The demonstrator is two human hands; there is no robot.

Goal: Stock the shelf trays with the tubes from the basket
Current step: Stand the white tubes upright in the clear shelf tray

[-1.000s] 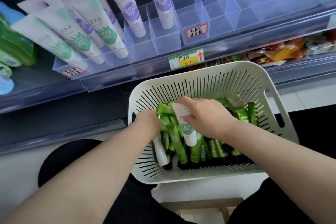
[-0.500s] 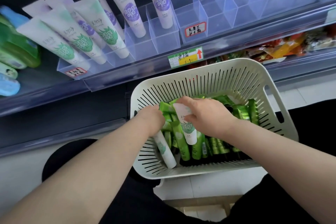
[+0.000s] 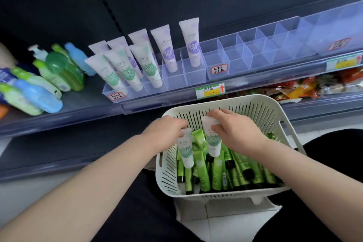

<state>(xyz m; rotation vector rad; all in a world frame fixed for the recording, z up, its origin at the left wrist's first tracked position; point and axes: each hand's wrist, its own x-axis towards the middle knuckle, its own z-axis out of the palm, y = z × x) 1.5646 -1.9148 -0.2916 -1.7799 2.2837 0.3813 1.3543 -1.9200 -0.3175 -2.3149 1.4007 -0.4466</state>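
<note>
Hands both over the white slotted basket. Left hand pinches the crimped end of the left tube, white with a green label; right hand grips the crimped end of the right tube, same kind. Both hang above the green tubes in the basket, long axes near parallel, caps pointing down toward the person, crimps toward the shelf. Shelf trays beyond the basket hold white tubes standing cap-down.
</note>
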